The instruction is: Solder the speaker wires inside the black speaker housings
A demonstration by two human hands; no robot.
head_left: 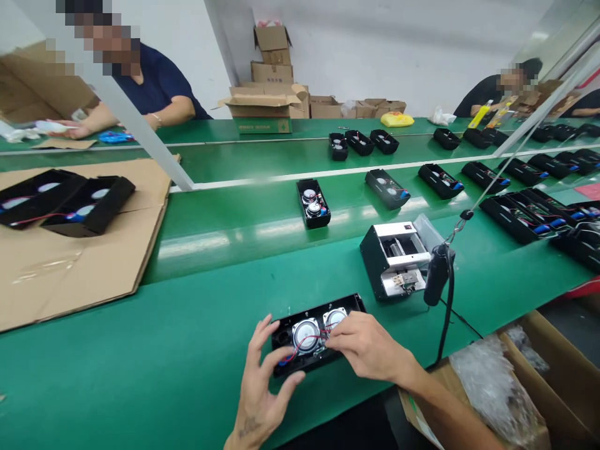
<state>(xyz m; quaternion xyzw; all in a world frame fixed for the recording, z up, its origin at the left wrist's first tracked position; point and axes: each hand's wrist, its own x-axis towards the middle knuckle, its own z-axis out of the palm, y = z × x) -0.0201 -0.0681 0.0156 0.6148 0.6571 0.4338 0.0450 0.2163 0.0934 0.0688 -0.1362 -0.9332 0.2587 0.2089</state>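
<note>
A black speaker housing lies in front of me on the green bench, its open side facing up. Two round speaker drivers sit in it, with red and blue wires running across them. At the housing's left end is my left hand, thumb and fingers spread around the corner. My right hand reaches over the right driver, its fingertips pinched together near the wires. Whatever lies between those fingertips is too small or hidden to name.
Behind my right hand stands a silver-and-black device; a black electric screwdriver hangs beside it on a cord. A conveyor carries several black housings. Flat cardboard lies left; a box of plastic bags stands lower right. Two people sit opposite.
</note>
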